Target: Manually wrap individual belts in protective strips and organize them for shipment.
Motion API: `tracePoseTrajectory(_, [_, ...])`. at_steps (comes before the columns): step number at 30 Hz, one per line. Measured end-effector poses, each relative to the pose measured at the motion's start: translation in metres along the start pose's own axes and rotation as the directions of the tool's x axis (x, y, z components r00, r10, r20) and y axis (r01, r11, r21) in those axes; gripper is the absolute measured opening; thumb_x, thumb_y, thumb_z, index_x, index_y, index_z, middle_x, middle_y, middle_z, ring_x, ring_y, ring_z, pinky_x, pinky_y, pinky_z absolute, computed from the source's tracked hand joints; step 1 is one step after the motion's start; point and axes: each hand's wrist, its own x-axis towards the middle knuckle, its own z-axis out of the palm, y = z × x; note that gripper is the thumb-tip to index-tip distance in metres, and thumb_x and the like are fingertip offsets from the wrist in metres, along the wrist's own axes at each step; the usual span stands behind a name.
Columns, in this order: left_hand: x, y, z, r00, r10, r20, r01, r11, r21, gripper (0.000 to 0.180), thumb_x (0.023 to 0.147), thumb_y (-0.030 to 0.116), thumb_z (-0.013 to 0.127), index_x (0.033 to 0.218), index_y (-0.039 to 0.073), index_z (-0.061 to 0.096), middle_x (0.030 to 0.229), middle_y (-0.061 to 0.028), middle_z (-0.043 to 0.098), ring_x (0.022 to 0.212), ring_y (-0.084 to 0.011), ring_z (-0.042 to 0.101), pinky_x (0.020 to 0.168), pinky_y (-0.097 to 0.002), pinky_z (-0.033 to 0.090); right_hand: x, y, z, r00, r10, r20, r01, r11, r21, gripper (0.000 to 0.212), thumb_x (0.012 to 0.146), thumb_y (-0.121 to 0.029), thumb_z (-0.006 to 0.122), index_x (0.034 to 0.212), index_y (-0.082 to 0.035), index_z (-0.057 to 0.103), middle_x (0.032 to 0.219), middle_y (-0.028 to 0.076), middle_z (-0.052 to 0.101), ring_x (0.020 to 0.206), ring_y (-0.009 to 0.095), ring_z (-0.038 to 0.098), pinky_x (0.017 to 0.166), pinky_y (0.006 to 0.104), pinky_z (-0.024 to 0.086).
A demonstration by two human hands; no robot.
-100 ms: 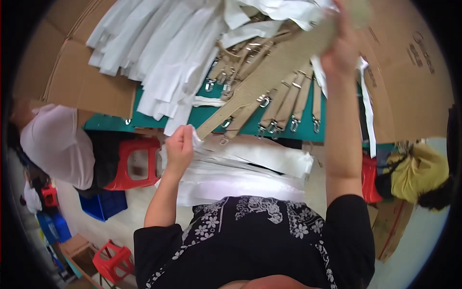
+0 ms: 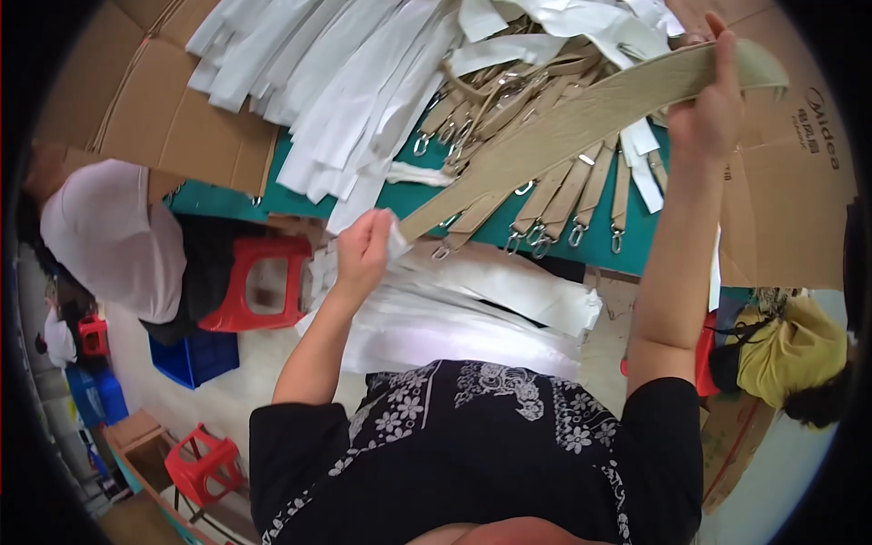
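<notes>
- The green table (image 2: 649, 241) spreads under everything, so I do best to work above its near edge, where my elbows have room.
- The heap of white strips (image 2: 336, 91) lies to the left; I should keep my left forearm clear so none slide.
- A bundle of white sheets (image 2: 463, 313) sits between the table edge and my body, best left unbrushed.
- The wide beige strap (image 2: 536, 136) slants up from my left hand to my right, above the table; an even, light pull should keep it flat without twisting.
- Narrow beige straps (image 2: 554, 195) lie beneath it, so lifting it a little higher would help avoid snags.
- My right hand (image 2: 713, 113) holds its far part, one finger laid across the face; how firmly the others grip behind, I can't tell.
- My left hand (image 2: 363, 245) is curled tight, thumb and fingers pinching a white piece (image 2: 397, 238) at the strap's near end; whether the strap's tip is caught too, I can't tell.
- Metal clasps (image 2: 619, 241) dangle near the edge, likeliest to hook something.
</notes>
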Motion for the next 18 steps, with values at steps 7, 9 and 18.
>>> tracePoseTrajectory(7, [0.005,0.005,0.002,0.994,-0.003,0.109,0.013,0.996,-0.090,0.029,0.092,0.021,0.044,0.087,-0.002,0.060,0.077,0.0005,0.058,0.069,-0.0042,0.046,0.063,-0.0180,0.038,-0.005,0.007,-0.007,0.976,0.103,-0.190,-0.112,0.993,-0.033,0.029,0.095,-0.028,0.030,0.108,-0.004,0.042,0.087,0.006,0.050,0.084,0.015,0.049,0.074,0.0297,0.046])
tracePoseTrajectory(9, [0.012,0.011,-0.002,0.986,0.131,0.107,-0.126,0.991,-0.054,0.029,0.092,0.021,0.044,0.090,-0.003,0.061,0.088,-0.0047,0.062,0.078,-0.0092,0.052,0.072,-0.0215,0.041,-0.003,-0.015,-0.001,0.993,0.114,-0.030,-0.108,0.983,0.147,0.028,0.095,-0.027,0.029,0.108,-0.005,0.042,0.089,0.007,0.049,0.080,0.015,0.049,0.072,0.0304,0.047])
tracePoseTrajectory(18, [0.027,0.040,-0.080,0.960,0.152,0.235,-0.100,0.971,-0.218,0.027,0.089,0.016,0.046,0.090,-0.007,0.060,0.090,-0.0107,0.062,0.082,-0.0147,0.056,0.073,-0.0264,0.043,-0.013,-0.019,0.116,0.894,-0.174,0.413,0.124,0.982,0.144,0.029,0.094,-0.030,0.035,0.101,-0.005,0.049,0.091,0.006,0.054,0.082,0.015,0.054,0.075,0.0284,0.046])
